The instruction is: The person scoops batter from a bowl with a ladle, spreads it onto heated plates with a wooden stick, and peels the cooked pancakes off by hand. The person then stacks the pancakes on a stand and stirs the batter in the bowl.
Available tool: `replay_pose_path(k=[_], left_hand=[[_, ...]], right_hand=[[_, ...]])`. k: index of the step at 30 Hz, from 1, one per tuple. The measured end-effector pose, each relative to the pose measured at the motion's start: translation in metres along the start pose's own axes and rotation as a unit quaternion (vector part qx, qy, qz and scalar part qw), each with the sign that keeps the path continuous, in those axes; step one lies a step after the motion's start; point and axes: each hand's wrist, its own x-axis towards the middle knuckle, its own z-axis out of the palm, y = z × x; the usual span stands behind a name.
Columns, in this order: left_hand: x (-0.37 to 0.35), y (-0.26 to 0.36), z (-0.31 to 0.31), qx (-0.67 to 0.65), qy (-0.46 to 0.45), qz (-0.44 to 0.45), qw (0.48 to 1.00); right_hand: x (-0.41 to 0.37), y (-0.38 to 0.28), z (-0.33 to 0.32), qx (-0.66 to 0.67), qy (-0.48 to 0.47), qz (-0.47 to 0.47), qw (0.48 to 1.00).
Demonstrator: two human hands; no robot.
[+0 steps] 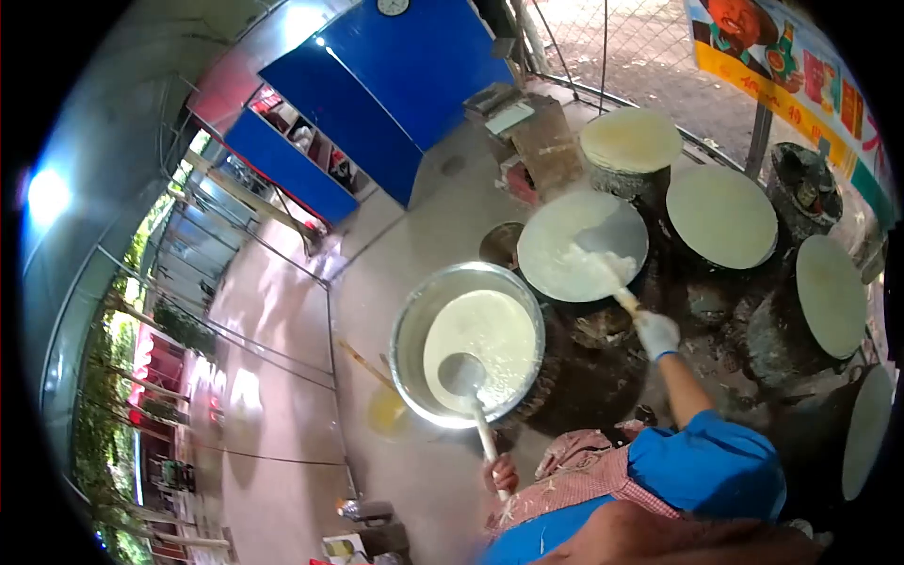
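Observation:
My left hand (501,474) is bare and wrapped round the pale handle of a ladle (462,374). The ladle's round bowl rests at the surface of white batter (490,325) inside a large metal basin (405,334). My right hand (656,334), in a white glove, grips the wooden handle of a spreader (626,299). Its far end reaches over a round griddle (546,235), where lumpy white batter (579,268) lies; the exact shape of its head is hard to make out. A grey patch on the griddle shows beside the batter.
More round griddles with pale sheets stand to the right: one at the back (631,139), one beside it (723,217), one further right (831,297). A dark stove (805,184) is near the fence. A yellow container (386,414) sits left of the basin. Blue panels (377,85) stand behind.

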Motion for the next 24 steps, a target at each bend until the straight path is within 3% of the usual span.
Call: replay_pose_path(k=[1,2,3,5,7,8,11,12,13,14,16,17,19,20,21,22,24], left_hand=[[-0.001,-0.008,0.017,0.117,0.128,0.064,0.983],[0.001,-0.011,0.017,0.137,0.161,0.072,0.975],[0.003,-0.014,0.017,0.158,0.194,0.079,0.965],[0.008,-0.007,-0.024,0.014,0.078,-0.014,0.997],[0.024,-0.023,0.020,0.139,0.247,0.038,0.958],[0.025,-0.021,0.018,0.173,0.246,0.033,0.953],[0.040,0.005,-0.031,0.299,0.113,-0.026,0.947],[0.042,-0.003,-0.011,0.180,0.099,-0.039,0.978],[0.044,-0.011,0.010,0.058,0.090,-0.056,0.993],[0.049,-0.013,0.017,0.067,0.080,-0.083,0.991],[0.056,-0.026,0.023,0.051,0.081,-0.124,0.988],[0.062,-0.027,0.027,0.035,0.089,-0.133,0.986],[0.077,-0.018,0.020,0.031,0.074,-0.168,0.982],[0.072,-0.012,-0.008,0.089,0.078,-0.146,0.982],[0.073,-0.006,-0.042,0.149,0.077,-0.122,0.978],[0.078,-0.011,-0.028,0.135,0.093,-0.110,0.980],[0.091,-0.023,0.003,0.109,0.123,-0.085,0.983]], right_hand=[[0.011,0.017,-0.002,0.035,0.043,-0.007,0.998],[0.021,0.027,-0.007,0.065,0.086,-0.014,0.994],[0.018,-0.006,-0.024,0.129,0.080,0.020,0.988],[0.023,-0.045,-0.005,0.148,0.069,0.035,0.986],[0.011,-0.051,0.015,0.081,-0.005,-0.035,0.996],[0.000,-0.046,0.017,0.027,-0.064,-0.069,0.995],[0.014,0.016,-0.020,0.039,-0.002,0.003,0.999],[0.029,0.027,-0.041,0.044,0.001,0.041,0.998],[0.053,0.028,-0.039,0.070,0.057,0.016,0.996],[0.069,0.032,-0.036,0.091,0.114,-0.006,0.989],[0.073,-0.013,-0.038,0.063,0.076,0.007,0.995],[0.061,-0.011,-0.021,0.085,0.090,-0.059,0.991],[0.022,0.003,-0.023,-0.022,-0.045,-0.131,0.990],[0.011,0.035,-0.014,0.016,-0.026,-0.127,0.991],[0.028,0.073,-0.007,0.082,-0.023,-0.059,0.995],[0.047,0.096,-0.001,0.146,-0.022,0.008,0.989],[0.085,0.052,-0.070,0.113,0.042,-0.018,0.993]])
